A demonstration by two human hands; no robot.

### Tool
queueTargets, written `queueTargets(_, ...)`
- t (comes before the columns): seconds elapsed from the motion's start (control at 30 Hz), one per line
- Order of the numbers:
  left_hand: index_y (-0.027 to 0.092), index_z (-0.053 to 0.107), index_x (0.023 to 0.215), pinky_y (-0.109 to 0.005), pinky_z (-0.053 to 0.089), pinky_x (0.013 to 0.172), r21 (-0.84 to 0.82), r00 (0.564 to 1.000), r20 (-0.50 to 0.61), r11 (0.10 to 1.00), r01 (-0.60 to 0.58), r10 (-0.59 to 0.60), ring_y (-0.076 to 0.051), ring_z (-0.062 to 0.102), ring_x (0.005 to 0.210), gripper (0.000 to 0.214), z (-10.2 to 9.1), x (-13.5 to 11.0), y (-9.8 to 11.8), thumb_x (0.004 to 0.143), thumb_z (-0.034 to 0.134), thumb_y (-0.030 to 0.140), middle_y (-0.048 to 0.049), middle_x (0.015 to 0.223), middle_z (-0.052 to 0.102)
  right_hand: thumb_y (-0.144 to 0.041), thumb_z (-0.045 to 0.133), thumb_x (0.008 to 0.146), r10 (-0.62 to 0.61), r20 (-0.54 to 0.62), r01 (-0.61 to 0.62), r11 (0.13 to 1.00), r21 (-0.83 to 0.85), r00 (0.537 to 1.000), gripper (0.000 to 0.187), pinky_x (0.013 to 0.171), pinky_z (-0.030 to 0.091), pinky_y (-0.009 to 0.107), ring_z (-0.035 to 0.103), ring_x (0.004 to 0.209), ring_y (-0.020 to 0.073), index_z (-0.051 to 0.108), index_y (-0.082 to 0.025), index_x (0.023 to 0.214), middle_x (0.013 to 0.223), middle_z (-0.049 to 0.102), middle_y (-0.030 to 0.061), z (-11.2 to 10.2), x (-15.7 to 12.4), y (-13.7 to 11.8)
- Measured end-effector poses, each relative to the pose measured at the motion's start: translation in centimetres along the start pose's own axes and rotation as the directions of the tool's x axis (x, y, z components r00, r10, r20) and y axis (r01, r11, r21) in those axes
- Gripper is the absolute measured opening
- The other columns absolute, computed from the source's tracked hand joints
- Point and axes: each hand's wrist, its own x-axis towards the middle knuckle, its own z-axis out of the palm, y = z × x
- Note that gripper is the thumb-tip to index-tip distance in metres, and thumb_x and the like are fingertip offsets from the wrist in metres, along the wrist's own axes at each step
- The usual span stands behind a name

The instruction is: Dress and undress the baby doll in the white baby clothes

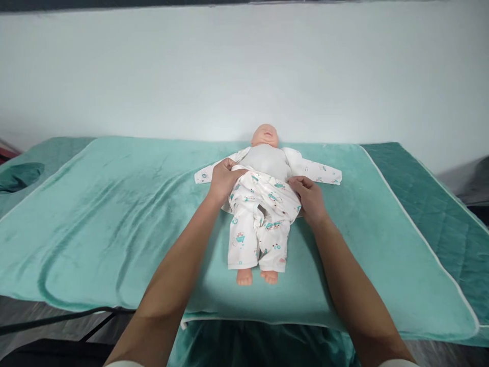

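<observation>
White fabric w/ little teal prints, looks like cotton: that's the printed bottoms (pixel 273 196) I've got hold of, bit below and right of centre frame, on a baby doll (pixel 267 160) lying on its back, head toward the top. Feet (pixel 244 277) poke out of the cuffs lower down. Left hand (pixel 225 179) has thumb + index pinched on the top edge, upper left of the cloth. Right hand (pixel 309 198) has fingertips closed on the edge at the other side, but its thumb's mostly hidden, so can't tell exactly how it sits.

Handling-wise, cloth is prob v light, thin & floppy, not slippery imo. It bunches in the middle, w/ a small dark gap at the crotch. Best hold is def the top edge, one soft pinch per side w/ even tension, bc yanking one corner could skew it or strain a seam. Doll's prob the heavier bit; the plain pale torso looks soft-ish, feet firmer. Printed sleeves (pixel 319 172) stretch out left & right; can't tell if they're one piece w/ the legs. Plush teal blanket (pixel 114 229) underneath should grip ok.
</observation>
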Motion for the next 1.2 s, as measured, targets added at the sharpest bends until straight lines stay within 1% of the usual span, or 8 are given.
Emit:
queueTargets(0.17, 0.02, 0.04, 0.061, -0.023, 0.026, 0.055, 0.031, 0.996, -0.085, 0.999, 0.023, -0.02, -0.009, 0.033, 0.06, 0.031, 0.6, 0.6, -2.4, 0.066, 0.071, 0.027, 0.007, 0.061, 0.038, -0.038, 0.083, 0.065, -0.023, 0.028, 0.019, 0.991, 0.13, 0.999, 0.028, 0.053, 0.034, 0.026, 0.042, 0.057, 0.011, 0.066, -0.024, 0.081, 0.063, 0.051, -0.0059, -0.1, 0.5, 0.2)
queueTargets(0.4, 0.02, 0.045, 0.065, -0.025, 0.029, 0.062, 0.127, 0.993, 0.111, 0.991, -0.05, 0.036, -0.012, 0.039, 0.067, 0.021, -0.8, 0.1, -3.6, 0.075, 0.06, 0.031, 0.005, 0.066, 0.043, -0.038, 0.085, 0.069, -0.109, 0.353, 0.101, 0.994, 0.041, 0.929, 0.04, 0.062, 0.042, 0.027, 0.052, 0.073, 0.0138, 0.068, -0.028, 0.104, 0.088, 0.06, -0.0017, -1.2, 0.8, 0.5)
queueTargets(0.57, 0.019, 0.053, 0.076, -0.024, 0.032, 0.064, 0.055, 0.951, 0.309, 0.997, -0.051, 0.031, -0.012, 0.041, 0.07, 0.021, -2.5, -0.1, -3.3, 0.076, 0.068, 0.034, 0.0044, 0.073, 0.046, -0.034, 0.078, 0.073, -0.216, 0.208, 0.245, 0.962, -0.122, 0.954, 0.027, 0.064, 0.041, 0.026, 0.054, 0.076, 0.0134, 0.065, -0.025, 0.095, 0.089, 0.062, -0.0022, -1.0, 1.0, 1.3)
queueTargets(0.7, 0.019, 0.055, 0.084, -0.023, 0.027, 0.059, -0.092, 0.858, 0.512, 0.99, 0.104, -0.042, -0.01, 0.037, 0.064, 0.038, -3.8, -0.2, -3.3, 0.073, 0.079, 0.047, 0.0057, 0.072, 0.041, -0.037, 0.071, 0.078, -0.236, 0.015, 0.232, 0.94, -0.251, 0.972, 0.02, 0.058, 0.037, 0.026, 0.049, 0.065, 0.0129, 0.062, -0.024, 0.09, 0.075, 0.059, -0.0038, -0.3, 0.8, 1.4)
queueTargets(0.87, 0.018, 0.061, 0.087, -0.022, 0.028, 0.057, -0.257, 0.837, 0.542, 0.934, 0.248, -0.072, -0.009, 0.039, 0.061, 0.04, -4.3, -0.2, -3.6, 0.071, 0.082, 0.048, 0.0048, 0.071, 0.044, -0.036, 0.069, 0.078, -0.362, -0.178, 0.287, 0.895, -0.342, 0.915, 0.015, 0.061, 0.041, 0.027, 0.051, 0.066, 0.0142, 0.061, -0.025, 0.085, 0.073, 0.059, -0.0029, 0.3, 0.8, 1.1)
queueTargets(0.97, 0.018, 0.066, 0.091, -0.022, 0.03, 0.058, -0.345, 0.872, 0.488, 0.907, 0.239, -0.044, -0.009, 0.043, 0.062, 0.034, -4.4, -0.2, -3.7, 0.069, 0.085, 0.036, 0.0041, 0.07, 0.049, -0.04, 0.07, 0.079, -0.331, -0.136, 0.269, 0.899, -0.345, 0.934, 0.019, 0.067, 0.045, 0.028, 0.056, 0.071, 0.0155, 0.061, -0.024, 0.086, 0.08, 0.063, -0.001, 0.2, 1.0, 1.2)
queueTargets(1.1, 0.018, 0.067, 0.095, -0.023, 0.038, 0.065, -0.341, 0.841, 0.539, 0.901, 0.269, -0.047, -0.012, 0.056, 0.073, 0.04, -4.5, -0.2, -3.7, 0.06, 0.086, 0.024, 0.0004, 0.085, 0.063, -0.049, 0.064, 0.084, -0.271, 0.015, 0.248, 0.855, -0.455, 0.962, 0.026, 0.072, 0.045, 0.031, 0.057, 0.075, 0.017, 0.062, -0.023, 0.085, 0.082, 0.064, 0.0001, -0.6, 1.5, 1.6)
queueTargets(1.2, 0.019, 0.062, 0.091, -0.022, 0.037, 0.062, -0.32, 0.868, 0.495, 0.92, 0.228, -0.044, -0.01, 0.053, 0.066, 0.038, -4.0, -0.1, -4.0, 0.059, 0.083, 0.021, 0.0031, 0.08, 0.061, -0.05, 0.061, 0.086, -0.223, 0.073, 0.225, 0.802, -0.553, 0.972, 0.028, 0.07, 0.043, 0.032, 0.054, 0.072, 0.0174, 0.061, -0.023, 0.083, 0.077, 0.062, -0.0008, -1.2, 1.8, 1.8)
